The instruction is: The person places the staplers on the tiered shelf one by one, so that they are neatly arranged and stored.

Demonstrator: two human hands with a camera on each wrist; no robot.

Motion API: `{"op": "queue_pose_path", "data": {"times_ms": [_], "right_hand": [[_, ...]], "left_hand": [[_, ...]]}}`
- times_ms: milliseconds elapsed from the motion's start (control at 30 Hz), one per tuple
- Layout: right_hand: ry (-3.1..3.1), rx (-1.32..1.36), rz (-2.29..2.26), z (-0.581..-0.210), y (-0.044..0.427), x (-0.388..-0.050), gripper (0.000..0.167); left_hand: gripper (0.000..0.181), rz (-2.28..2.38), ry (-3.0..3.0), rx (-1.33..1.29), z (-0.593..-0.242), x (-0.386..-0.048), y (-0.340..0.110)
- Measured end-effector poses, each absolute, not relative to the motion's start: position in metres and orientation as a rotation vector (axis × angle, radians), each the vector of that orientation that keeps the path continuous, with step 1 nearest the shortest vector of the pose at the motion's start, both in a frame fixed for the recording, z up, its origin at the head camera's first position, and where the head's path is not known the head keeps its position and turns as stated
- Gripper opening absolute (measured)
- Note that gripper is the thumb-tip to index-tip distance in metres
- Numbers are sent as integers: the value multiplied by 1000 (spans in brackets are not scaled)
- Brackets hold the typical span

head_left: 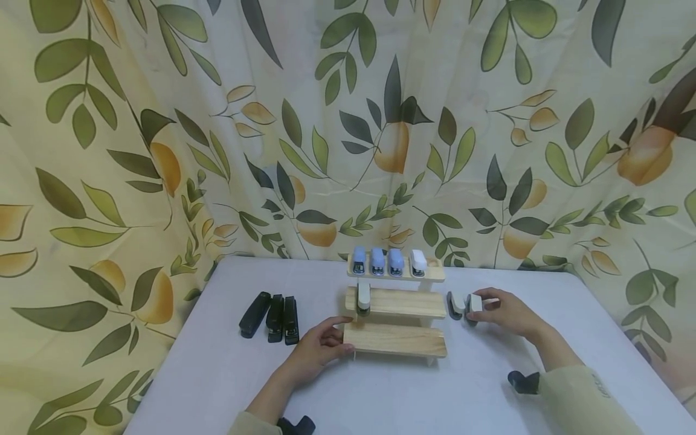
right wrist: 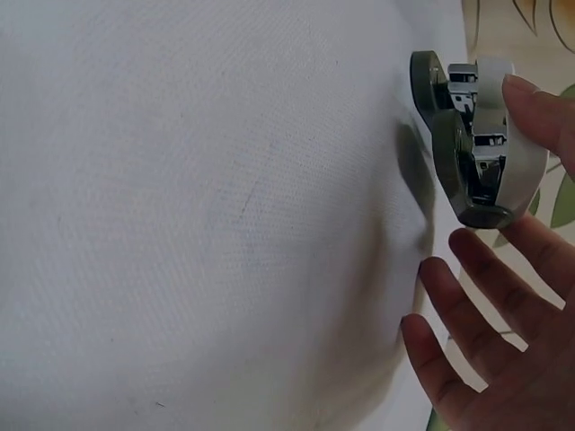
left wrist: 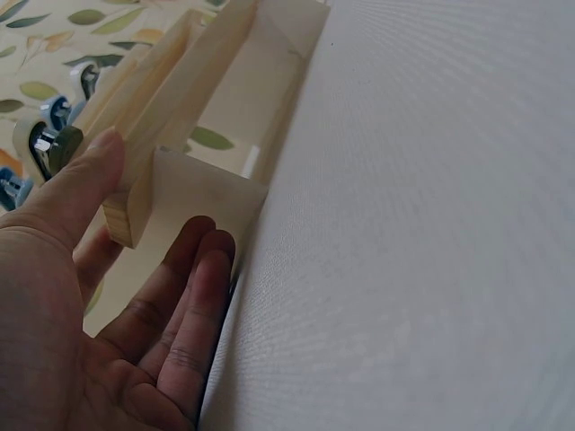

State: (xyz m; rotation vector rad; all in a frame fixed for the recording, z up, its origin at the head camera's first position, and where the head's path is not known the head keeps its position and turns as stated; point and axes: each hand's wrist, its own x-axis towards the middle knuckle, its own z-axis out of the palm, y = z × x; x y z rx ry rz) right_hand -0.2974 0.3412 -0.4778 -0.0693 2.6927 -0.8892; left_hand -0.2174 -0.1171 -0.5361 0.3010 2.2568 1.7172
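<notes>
Between the left hand (head_left: pixel 319 350) and right hand (head_left: pixel 505 311), the head view shows a wooden rack (head_left: pixel 399 340). Left wrist view: thumb and forefinger pinch its end. Right wrist view: thumb and forefinger pinch a white stapler (right wrist: pixel 519 175), others spread.

Before you, a cream patterned curtain (head_left: pixel 348 187) fills the background and runs down both sides of the work surface, hanging in soft folds. You will note its print: green and grey leaves (head_left: pixel 60 60), with orange fruit (head_left: pixel 318 234) among them. Below it you have a white table cover (head_left: pixel 473 386), its far edge close to the curtain. Your right wrist view records shaded ripples in the cover and a small dark mark (right wrist: pixel 160 404) at lower left.
</notes>
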Motion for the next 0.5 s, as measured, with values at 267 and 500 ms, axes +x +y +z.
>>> {"op": "queue_pose_path", "data": {"times_ms": [267, 500], "right_hand": [[2698, -79, -884, -470, 338, -292, 83], [2700, -94, -870, -463, 338, -288, 82]], "left_hand": [[56, 1725, 2248, 303, -537, -217, -117], [56, 1717, 2260, 300, -536, -217, -116]]}}
